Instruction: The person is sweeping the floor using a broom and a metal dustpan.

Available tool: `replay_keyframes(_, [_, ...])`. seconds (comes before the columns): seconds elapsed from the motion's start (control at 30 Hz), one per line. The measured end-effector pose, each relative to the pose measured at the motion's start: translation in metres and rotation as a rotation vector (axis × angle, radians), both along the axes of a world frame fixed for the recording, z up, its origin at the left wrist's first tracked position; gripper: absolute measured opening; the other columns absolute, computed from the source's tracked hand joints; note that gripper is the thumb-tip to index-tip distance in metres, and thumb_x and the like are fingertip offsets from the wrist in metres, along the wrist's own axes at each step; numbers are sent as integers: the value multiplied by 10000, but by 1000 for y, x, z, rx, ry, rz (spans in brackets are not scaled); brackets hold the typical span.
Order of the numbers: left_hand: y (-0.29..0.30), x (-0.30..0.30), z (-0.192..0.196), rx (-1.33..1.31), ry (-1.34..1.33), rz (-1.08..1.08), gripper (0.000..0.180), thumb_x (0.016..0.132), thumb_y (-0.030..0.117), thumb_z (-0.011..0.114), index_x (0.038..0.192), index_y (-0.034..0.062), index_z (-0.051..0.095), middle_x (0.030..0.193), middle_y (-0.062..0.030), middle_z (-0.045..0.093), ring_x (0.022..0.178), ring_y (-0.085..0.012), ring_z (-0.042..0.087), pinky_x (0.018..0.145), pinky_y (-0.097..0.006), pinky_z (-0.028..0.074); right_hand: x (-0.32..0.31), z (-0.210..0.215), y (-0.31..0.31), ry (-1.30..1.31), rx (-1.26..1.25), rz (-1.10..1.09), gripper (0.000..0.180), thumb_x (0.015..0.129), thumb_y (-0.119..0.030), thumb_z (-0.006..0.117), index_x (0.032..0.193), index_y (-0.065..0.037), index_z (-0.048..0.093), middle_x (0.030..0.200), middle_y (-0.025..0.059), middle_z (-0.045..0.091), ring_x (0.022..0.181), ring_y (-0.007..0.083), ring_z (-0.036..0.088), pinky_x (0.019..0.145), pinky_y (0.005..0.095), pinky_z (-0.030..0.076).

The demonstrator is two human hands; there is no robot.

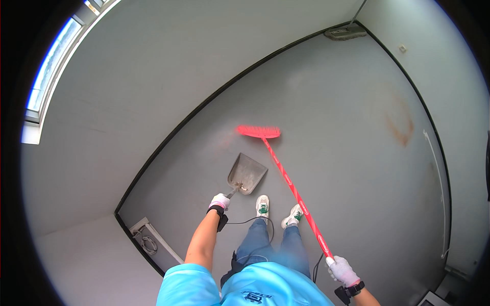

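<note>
Down below, the left hand (220, 200) wears a white glove and is closed around the handle of a grey metal dustpan (247, 174). The pan sits just past this hand, flat on the grey floor (332, 102), with its wide mouth facing away from the person. The right hand (343, 271) also wears a white glove and is shut around the top end of a long red broom stick (296, 194). The stick runs from this hand up and to the left, past the white shoes (278, 210), which sit between the two hands. At the far end is the red broom head (259, 131). It rests on the floor a little past the open edge of the dustpan, near it but not touching. Both wrists have a black band, and a thin black wire hangs from the left one. The broom stick has small white oval labels along it, too small to tell more. Far past the right hand there is a brown ring-shaped stain (398, 120) on the floor. To the left of the left hand, low by the wall, lies a white box with a curled cord (145, 238)
</note>
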State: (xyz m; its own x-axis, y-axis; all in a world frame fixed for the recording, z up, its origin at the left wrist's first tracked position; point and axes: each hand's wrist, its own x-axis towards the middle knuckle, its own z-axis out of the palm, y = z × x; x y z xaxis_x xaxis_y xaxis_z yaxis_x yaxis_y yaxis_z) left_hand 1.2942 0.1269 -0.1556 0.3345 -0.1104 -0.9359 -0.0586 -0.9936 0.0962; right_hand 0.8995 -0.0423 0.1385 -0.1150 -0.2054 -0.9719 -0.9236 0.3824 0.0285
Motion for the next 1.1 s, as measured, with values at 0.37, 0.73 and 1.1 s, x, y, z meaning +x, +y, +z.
replay_keyframes(0.37, [1, -6, 5, 77, -29, 66, 269, 799, 146, 486, 958, -2, 645, 836, -153, 667, 681, -239, 673, 646, -328, 515, -11, 11, 39, -44, 330, -150, 352, 895, -395, 468, 827, -57, 539, 578, 52, 525, 492, 174, 535, 461, 314, 438])
replay_keyframes(0.73, [81, -29, -12, -13, 170, 808, 156, 784, 155, 584, 652, 74, 568, 503, -32, 495, 392, -139, 423, 388, -305, 293, -24, 97, 58, -183, 226, -340, 232, 890, -276, 530, 736, -107, 493, 574, -54, 446, 427, 57, 398, 367, 224, 310])
replay_keyframes(1.1, [200, -98, -1, -150, 110, 974, 180, 822, 109, 588, 976, 28, 543, 618, -41, 537, 451, -118, 470, 390, -270, 338, -63, 64, 128, -108, -131, 61, 339, 866, -291, 509, 828, 44, 548, 716, 103, 543, 684, 169, 504, 630, 341, 425])
